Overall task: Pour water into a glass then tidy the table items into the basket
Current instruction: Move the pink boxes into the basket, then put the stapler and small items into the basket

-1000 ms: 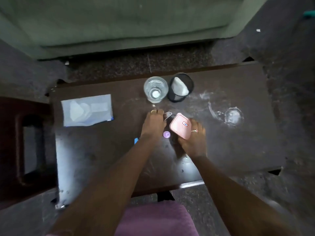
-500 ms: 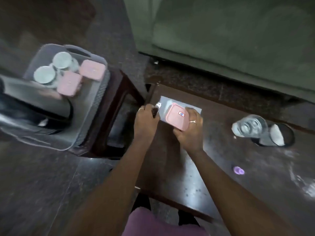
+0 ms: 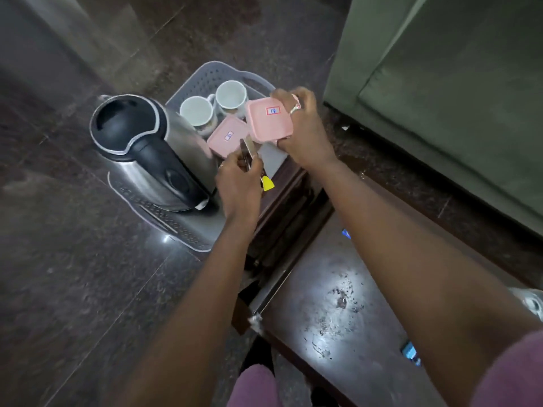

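Observation:
My right hand [image 3: 305,133] grips a pink lidded box [image 3: 269,120] and holds it over the grey perforated basket [image 3: 205,80]. My left hand [image 3: 239,183] pinches a small metal clip-like object [image 3: 248,149] with a yellow tag [image 3: 267,183] at the basket's near edge. Inside the basket sit a second pink box [image 3: 227,136], two white cups [image 3: 197,111] and a steel kettle [image 3: 144,151] with a black lid and handle. The glass is out of view.
The basket rests on a dark wooden stool [image 3: 291,207] left of the dark table [image 3: 352,304]. A green sofa [image 3: 440,83] stands at the right. Dark tiled floor [image 3: 73,259] lies to the left. Small blue items [image 3: 411,352] lie on the table.
My view swung left from the table to the basket. Both hands carried the pink box and the metal object from the table over the basket.

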A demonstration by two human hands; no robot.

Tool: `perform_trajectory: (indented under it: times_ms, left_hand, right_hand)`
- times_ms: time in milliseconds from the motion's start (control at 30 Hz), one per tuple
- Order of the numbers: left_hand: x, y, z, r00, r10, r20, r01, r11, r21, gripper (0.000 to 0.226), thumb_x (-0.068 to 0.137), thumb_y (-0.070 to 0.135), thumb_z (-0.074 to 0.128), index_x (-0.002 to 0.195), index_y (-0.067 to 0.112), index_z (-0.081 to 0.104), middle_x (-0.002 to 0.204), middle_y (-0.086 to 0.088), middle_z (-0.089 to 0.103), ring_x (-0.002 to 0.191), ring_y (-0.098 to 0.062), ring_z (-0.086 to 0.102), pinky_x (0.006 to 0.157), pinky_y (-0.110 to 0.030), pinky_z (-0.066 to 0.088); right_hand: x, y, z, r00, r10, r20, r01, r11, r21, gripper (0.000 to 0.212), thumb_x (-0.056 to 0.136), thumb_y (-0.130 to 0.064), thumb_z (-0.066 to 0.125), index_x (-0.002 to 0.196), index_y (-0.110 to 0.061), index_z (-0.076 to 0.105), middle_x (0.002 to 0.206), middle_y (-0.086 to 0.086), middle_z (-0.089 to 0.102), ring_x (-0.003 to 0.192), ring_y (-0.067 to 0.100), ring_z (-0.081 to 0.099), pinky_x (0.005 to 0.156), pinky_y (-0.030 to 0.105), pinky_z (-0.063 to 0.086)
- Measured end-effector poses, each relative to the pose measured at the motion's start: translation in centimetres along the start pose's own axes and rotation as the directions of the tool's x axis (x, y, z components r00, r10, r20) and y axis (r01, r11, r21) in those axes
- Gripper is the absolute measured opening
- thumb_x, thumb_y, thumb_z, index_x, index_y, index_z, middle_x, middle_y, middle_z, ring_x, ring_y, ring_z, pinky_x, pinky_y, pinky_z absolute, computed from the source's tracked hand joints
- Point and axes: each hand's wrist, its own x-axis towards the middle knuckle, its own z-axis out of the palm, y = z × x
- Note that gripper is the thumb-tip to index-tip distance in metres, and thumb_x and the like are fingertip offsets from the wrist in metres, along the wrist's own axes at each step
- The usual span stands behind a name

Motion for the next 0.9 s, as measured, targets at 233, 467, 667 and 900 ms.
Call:
perform_trajectory:
  times_ms: [233,467,667,900]
  left_hand:
    - [1.4,-1.8,0.0,0.993,-0.025,0.118,0.001,0.98,0.2,0.029,0.083,0.01,0.057,0.11,0.003,0.063,0.107,-0.021,0.063,0.102,-0.034,0.058,0.091,-0.037,0.045]
    - [1.2,-3.6,1.0,0.955,-0.187,0.23,0.042,0.853,0.521,0.029,0.092,0.002,0.044,0.115,0.003,0.062,0.125,-0.021,0.05,0.118,-0.036,0.044,0.093,-0.034,0.043]
    - [1.9,-3.7,1.3,0.922,-0.291,0.254,0.127,0.849,0.513,0.032,0.093,0.004,0.046,0.123,0.003,0.055,0.133,-0.02,0.042,0.126,-0.034,0.036,0.096,-0.037,0.042]
    - [1.9,-4.1,1.5,0.927,-0.317,0.202,0.191,0.86,0.473,0.032,0.092,0.002,0.046,0.123,-0.003,0.052,0.138,-0.022,0.033,0.126,-0.04,0.034,0.099,-0.047,0.04]
  right_hand:
    - [2.5,0.9,1.8,0.929,0.111,0.352,0.012,0.945,-0.328,0.071,0.076,0.002,0.057,0.136,-0.031,0.04,0.142,0.008,0.03,0.127,0.033,0.038,0.103,0.046,0.041]
    - [3.1,0.1,4.2,0.834,0.104,0.542,0.177,0.88,-0.442,0.064,0.082,0.004,0.043,0.135,-0.03,0.039,0.139,0.012,0.03,0.117,0.04,0.038,0.1,0.049,0.038]
    - [2.0,-0.4,5.7,0.801,0.144,0.581,0.233,0.819,-0.525,0.058,0.084,0.001,0.043,0.136,-0.024,0.038,0.14,0.016,0.027,0.118,0.04,0.036,0.097,0.05,0.041]
    - [0.5,-0.6,5.9,0.929,0.119,0.351,0.116,0.807,-0.579,0.043,0.083,-0.014,0.05,0.126,-0.011,0.054,0.135,0.014,0.036,0.119,0.039,0.036,0.098,0.044,0.04]
